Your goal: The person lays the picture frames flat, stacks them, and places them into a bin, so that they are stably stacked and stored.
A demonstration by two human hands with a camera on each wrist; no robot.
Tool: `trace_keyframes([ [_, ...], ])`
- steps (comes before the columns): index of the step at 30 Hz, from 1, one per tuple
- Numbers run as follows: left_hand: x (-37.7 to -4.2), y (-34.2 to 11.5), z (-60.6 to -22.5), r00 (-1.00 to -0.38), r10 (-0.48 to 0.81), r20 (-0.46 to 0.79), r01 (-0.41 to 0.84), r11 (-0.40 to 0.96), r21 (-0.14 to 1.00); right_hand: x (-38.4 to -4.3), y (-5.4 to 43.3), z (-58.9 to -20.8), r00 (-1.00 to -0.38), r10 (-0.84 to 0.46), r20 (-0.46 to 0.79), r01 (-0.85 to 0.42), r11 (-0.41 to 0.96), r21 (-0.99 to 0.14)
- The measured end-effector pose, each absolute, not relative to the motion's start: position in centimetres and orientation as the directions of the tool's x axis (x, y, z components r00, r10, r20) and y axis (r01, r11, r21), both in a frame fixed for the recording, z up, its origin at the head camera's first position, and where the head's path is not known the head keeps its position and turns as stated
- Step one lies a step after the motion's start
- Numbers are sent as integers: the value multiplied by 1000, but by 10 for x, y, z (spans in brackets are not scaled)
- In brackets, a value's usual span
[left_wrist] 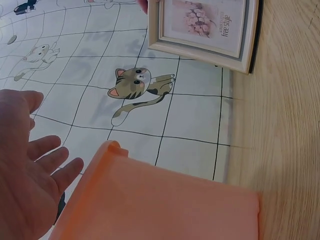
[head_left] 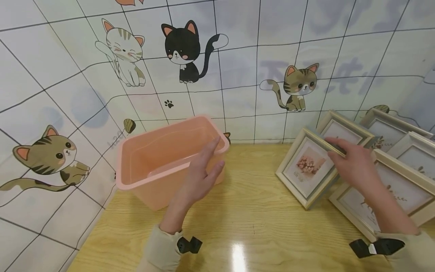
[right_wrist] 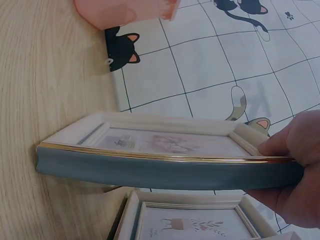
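Note:
A picture frame (head_left: 307, 164) with a pale, gold-edged border and a pink flower print stands tilted on the wooden table. My right hand (head_left: 357, 166) grips its upper right edge, thumb on one face and fingers on the other, as the right wrist view shows along the blue-grey side (right_wrist: 165, 172). To the left is a pink plastic bin (head_left: 173, 177), its top open. My left hand (head_left: 197, 181) is over the bin's near right side, fingers straight and thumb spread, holding nothing. In the left wrist view its fingers (left_wrist: 50, 150) are close to the bin's rim.
Several more light-bordered picture frames (head_left: 404, 170) lean together at the right, some close behind and beside the held one. A wall covering (head_left: 238, 109) with grid lines and cartoon cats rises behind the wooden table (head_left: 251, 211) and along its left.

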State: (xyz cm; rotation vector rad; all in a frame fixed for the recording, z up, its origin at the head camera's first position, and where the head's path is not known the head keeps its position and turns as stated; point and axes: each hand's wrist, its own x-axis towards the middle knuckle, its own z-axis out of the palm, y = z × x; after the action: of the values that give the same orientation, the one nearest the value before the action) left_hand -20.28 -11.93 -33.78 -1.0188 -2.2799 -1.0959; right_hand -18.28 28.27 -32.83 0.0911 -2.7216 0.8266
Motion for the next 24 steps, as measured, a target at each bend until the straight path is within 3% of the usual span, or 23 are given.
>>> trace_keyframes([
  [6,-200,-110,-338,-657,473,587,752,358,554,-176,282,-333,-955,-4,297,-188,781,-596],
  [12,-201,-98,-341,-682,502,531,717,318,620,-173,279,-333,-975,5,220,-157,685,-711],
  [16,-206,-90,-345,-660,519,543,726,258,637,-169,278,-332,-982,12,187,-138,626,-767],
  [24,-209,-73,-349,-637,550,540,719,171,674,-157,267,-326,-975,-86,203,-217,525,-823],
])
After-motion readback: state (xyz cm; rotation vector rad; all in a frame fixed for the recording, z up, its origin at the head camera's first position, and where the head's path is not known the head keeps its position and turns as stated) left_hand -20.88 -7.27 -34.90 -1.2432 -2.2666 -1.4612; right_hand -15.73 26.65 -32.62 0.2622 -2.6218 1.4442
